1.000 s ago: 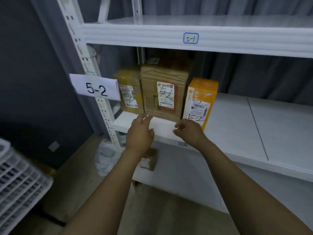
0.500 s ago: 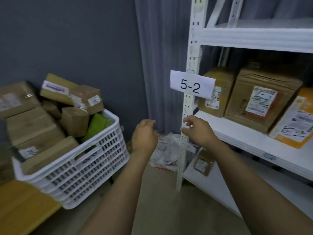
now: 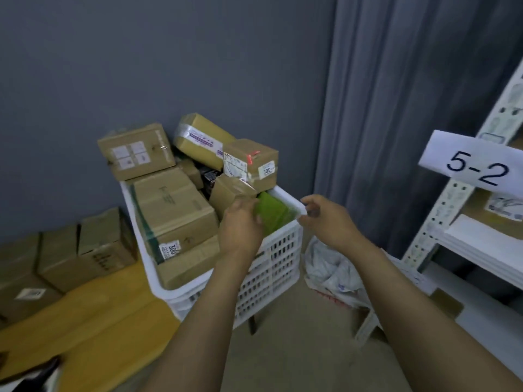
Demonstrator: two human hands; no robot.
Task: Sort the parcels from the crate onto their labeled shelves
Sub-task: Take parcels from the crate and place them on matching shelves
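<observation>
two hands are at the white crate, so i judge the step in hand is picking the next parcel. the left hand is at the green parcel, which lies in the crate's near right corner; blur hides whether it grasps it. the right hand hovers just beside the rim, fingers loosely curled, holding nothing. the next move calls for a firm hold and a look at the label. i count one crate, one green parcel, about seven brown parcels in it, and one "5-2" tag on the shelf.
</observation>
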